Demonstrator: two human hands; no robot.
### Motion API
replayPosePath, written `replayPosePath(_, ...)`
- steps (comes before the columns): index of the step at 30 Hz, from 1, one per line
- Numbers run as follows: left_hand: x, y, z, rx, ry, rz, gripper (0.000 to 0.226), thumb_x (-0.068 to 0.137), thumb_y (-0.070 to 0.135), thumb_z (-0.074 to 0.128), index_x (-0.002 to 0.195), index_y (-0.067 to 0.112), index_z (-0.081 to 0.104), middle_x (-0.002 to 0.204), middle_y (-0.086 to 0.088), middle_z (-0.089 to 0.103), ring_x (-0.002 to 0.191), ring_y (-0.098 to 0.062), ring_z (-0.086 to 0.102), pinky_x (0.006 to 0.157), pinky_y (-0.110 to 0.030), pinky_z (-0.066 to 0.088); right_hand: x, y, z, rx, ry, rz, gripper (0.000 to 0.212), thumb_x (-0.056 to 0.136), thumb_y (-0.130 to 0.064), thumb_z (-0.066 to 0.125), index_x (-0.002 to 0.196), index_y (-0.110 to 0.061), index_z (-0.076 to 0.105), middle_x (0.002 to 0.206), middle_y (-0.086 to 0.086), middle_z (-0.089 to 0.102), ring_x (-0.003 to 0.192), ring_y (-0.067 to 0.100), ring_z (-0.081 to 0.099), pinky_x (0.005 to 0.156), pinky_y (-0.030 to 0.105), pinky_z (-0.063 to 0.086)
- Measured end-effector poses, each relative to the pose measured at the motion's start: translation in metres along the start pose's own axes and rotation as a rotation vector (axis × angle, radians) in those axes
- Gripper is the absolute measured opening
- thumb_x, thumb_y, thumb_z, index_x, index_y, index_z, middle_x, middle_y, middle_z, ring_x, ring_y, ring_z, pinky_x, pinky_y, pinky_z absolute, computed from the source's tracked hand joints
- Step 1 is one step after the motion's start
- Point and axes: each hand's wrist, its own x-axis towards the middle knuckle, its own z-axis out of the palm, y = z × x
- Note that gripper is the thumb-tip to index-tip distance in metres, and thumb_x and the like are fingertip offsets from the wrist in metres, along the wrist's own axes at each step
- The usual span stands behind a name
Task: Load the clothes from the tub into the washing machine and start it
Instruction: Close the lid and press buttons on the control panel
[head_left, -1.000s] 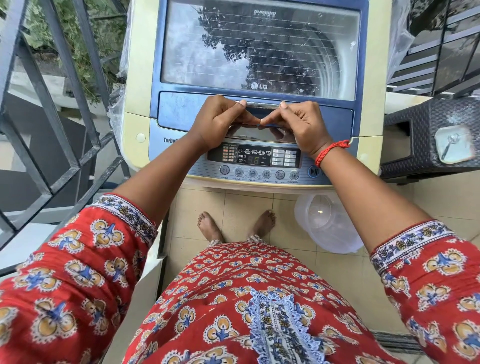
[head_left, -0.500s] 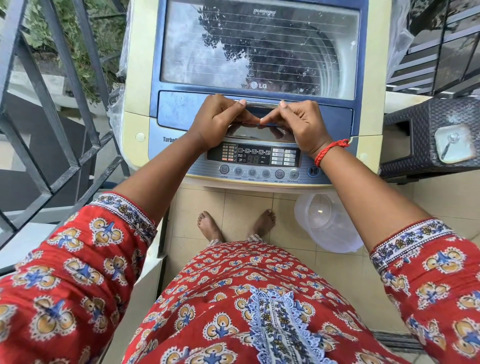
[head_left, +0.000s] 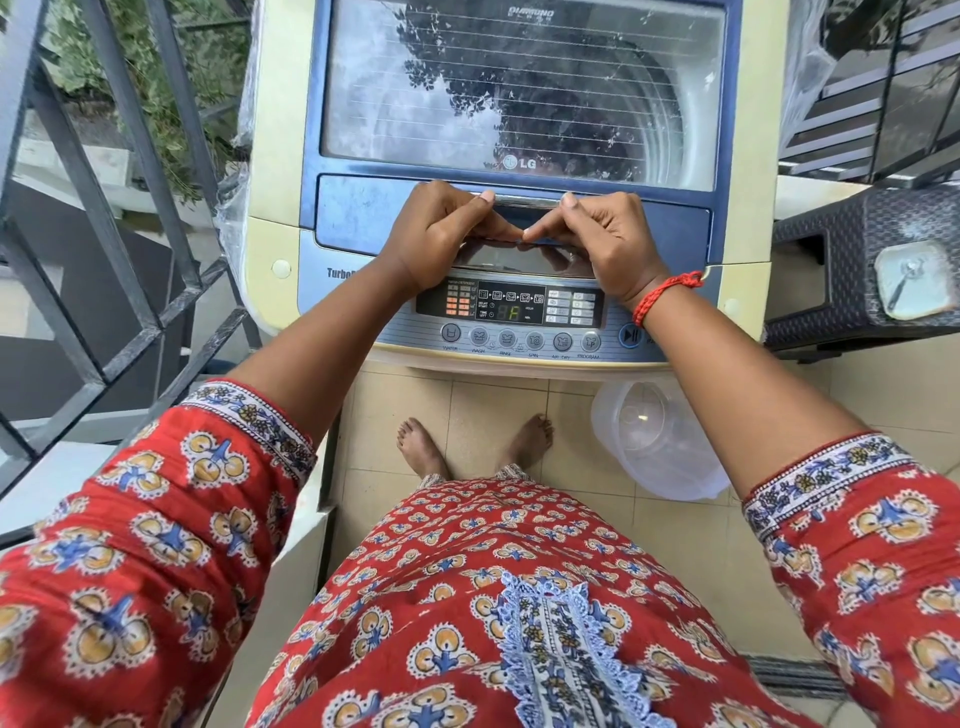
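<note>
A top-loading washing machine (head_left: 275, 156) with a cream body stands in front of me. Its blue-framed glass lid (head_left: 519, 88) lies flat and closed, reflecting sky and tree branches. My left hand (head_left: 441, 234) and my right hand (head_left: 602, 239) rest side by side on the lid's front handle strip (head_left: 670, 234), fingers curled over its edge, fingertips almost meeting. Below them the control panel (head_left: 511, 312) is lit, with a row of round buttons (head_left: 506, 340). A clear plastic tub (head_left: 654, 441) stands on the floor under my right forearm; no clothes show in it.
A grey metal railing (head_left: 104, 234) runs close along the left, with greenery beyond. A dark woven stool or table (head_left: 841, 280) holding a small square dish stands right of the machine. My bare feet (head_left: 472, 447) stand on beige floor tiles (head_left: 493, 405).
</note>
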Motion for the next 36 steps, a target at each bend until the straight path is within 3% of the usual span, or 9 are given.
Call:
replayPosePath(3,0.0000,-0.0019,0.0000,-0.019,0.003,-0.002,0.046,0.098,0.033,0.040,0.091,0.011,0.080,0.082,-0.016,0.076,0.057,-0.031,0.054,0.053,-0.028,0.037,0.0000,-0.0002,0.0001,0.001,0.006,0.016,0.045,0.103,-0.023,0.041,0.087,-0.001,0.077,0.078,0.019,0.074,0.050,0.042,0.057,0.052,0.049,0.046)
replayPosePath(6,-0.0002,-0.0010,0.0008,-0.023,0.007,0.002,0.046,0.098,0.031,0.041,0.091,0.008,0.080,0.082,-0.013,0.076,0.056,-0.026,0.054,0.052,-0.026,0.036,-0.0008,-0.0017,0.0001,0.003,0.008,0.014,0.045,0.103,-0.022,0.040,0.088,0.000,0.077,0.079,0.020,0.074,0.050,0.042,0.057,0.051,0.049,0.045)
replayPosePath(14,0.0005,-0.0031,0.0002,-0.012,0.008,0.003,0.046,0.098,0.034,0.042,0.091,0.010,0.080,0.082,-0.017,0.076,0.055,-0.040,0.054,0.054,-0.032,0.039,-0.0017,-0.0034,0.0006,-0.003,0.010,0.013,0.044,0.103,-0.021,0.040,0.088,-0.001,0.077,0.079,0.019,0.074,0.053,0.044,0.059,0.052,0.052,0.047)
replayPosePath(16,0.0000,-0.0018,0.0004,-0.003,0.008,0.007,0.045,0.098,0.031,0.041,0.091,0.008,0.080,0.083,-0.016,0.076,0.054,-0.034,0.056,0.055,-0.028,0.039,-0.0019,-0.0043,0.0006,0.002,0.011,0.012,0.044,0.103,-0.021,0.040,0.088,-0.001,0.077,0.079,0.019,0.074,0.052,0.043,0.058,0.051,0.051,0.047)
replayPosePath(19,-0.0014,0.0019,0.0009,0.014,-0.001,0.017,0.045,0.099,0.026,0.040,0.092,0.002,0.078,0.087,-0.015,0.076,0.058,-0.006,0.061,0.056,-0.020,0.041,-0.0019,-0.0048,0.0011,-0.005,0.013,0.013,0.045,0.103,-0.020,0.040,0.088,0.002,0.076,0.079,0.020,0.073,0.052,0.043,0.058,0.051,0.050,0.046)
replayPosePath(23,-0.0008,-0.0011,-0.0003,0.021,-0.001,0.008,0.047,0.098,0.031,0.040,0.092,0.006,0.079,0.083,-0.016,0.076,0.055,-0.024,0.057,0.054,-0.026,0.039,-0.0019,-0.0042,0.0004,-0.008,0.012,0.011,0.045,0.104,-0.019,0.040,0.088,0.001,0.076,0.079,0.020,0.074,0.053,0.043,0.059,0.051,0.048,0.047)
replayPosePath(29,-0.0030,0.0049,0.0003,0.026,0.005,-0.007,0.043,0.098,0.018,0.039,0.092,0.001,0.078,0.082,-0.010,0.075,0.059,0.000,0.059,0.058,-0.018,0.040,-0.0010,-0.0015,0.0013,0.028,0.013,0.020,0.045,0.103,-0.023,0.041,0.087,0.000,0.077,0.079,0.020,0.073,0.053,0.041,0.059,0.051,0.043,0.046)
replayPosePath(31,-0.0026,0.0037,0.0003,0.025,0.001,-0.011,0.043,0.097,0.020,0.039,0.091,0.005,0.079,0.083,-0.011,0.076,0.059,-0.003,0.058,0.059,-0.024,0.040,-0.0012,-0.0015,0.0016,0.028,0.012,0.019,0.045,0.103,-0.022,0.041,0.088,0.000,0.077,0.079,0.021,0.073,0.053,0.042,0.058,0.050,0.046,0.045)
replayPosePath(36,-0.0008,-0.0040,-0.0013,0.038,0.005,-0.017,0.043,0.096,0.026,0.040,0.089,0.014,0.081,0.079,-0.017,0.075,0.057,-0.029,0.055,0.057,-0.033,0.039,-0.0016,-0.0024,0.0013,0.018,0.013,0.011,0.045,0.104,-0.021,0.040,0.087,0.000,0.077,0.078,0.021,0.073,0.053,0.041,0.059,0.050,0.045,0.045)
